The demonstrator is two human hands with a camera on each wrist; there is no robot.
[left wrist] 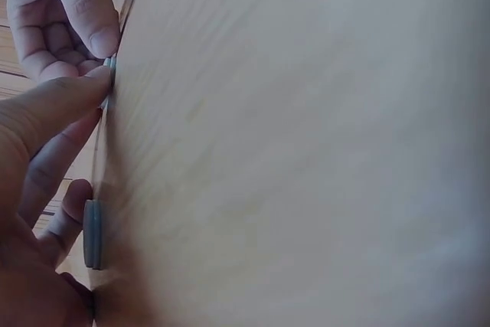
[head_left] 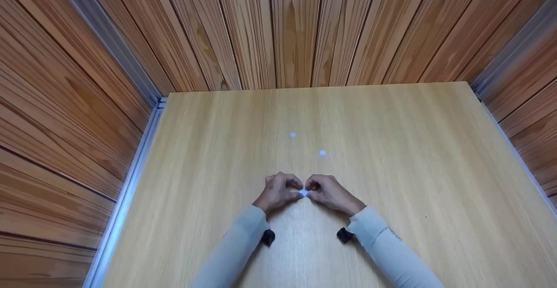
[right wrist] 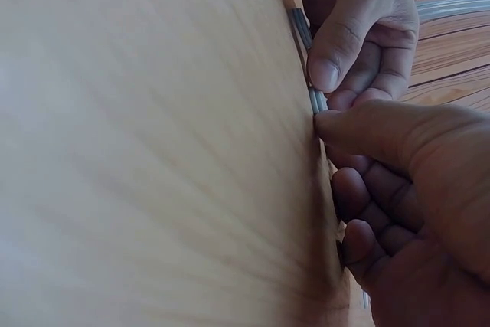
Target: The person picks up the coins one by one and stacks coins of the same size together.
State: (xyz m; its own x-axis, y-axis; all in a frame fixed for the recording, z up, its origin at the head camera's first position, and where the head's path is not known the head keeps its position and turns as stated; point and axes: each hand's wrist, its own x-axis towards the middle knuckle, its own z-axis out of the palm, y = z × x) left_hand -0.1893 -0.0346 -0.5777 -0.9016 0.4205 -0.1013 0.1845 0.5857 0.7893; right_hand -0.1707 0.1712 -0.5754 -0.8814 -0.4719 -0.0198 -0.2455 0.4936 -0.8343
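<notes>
Between my two hands is a small round disc (head_left: 304, 192), pale bluish-white in the head view. My left hand (head_left: 280, 190) pinches its left side between thumb and fingertips. From the other side my right hand (head_left: 329, 192) pinches it the same way. In the right wrist view this disc (right wrist: 318, 102) shows a grey, grooved edge between the two thumbs, low against the tabletop. The left wrist view shows only a sliver of it, partly covered by the fingers. Another grey disc (left wrist: 93, 233) with a lined edge lies nearby in that view.
Farther back on the light wooden table (head_left: 209, 149) lie two more pale discs, one farther off (head_left: 293, 135) and one nearer to the right (head_left: 322, 152). Wood-patterned walls (head_left: 296, 31) stand behind and at both sides. A metal rail (head_left: 126, 192) runs along the left edge.
</notes>
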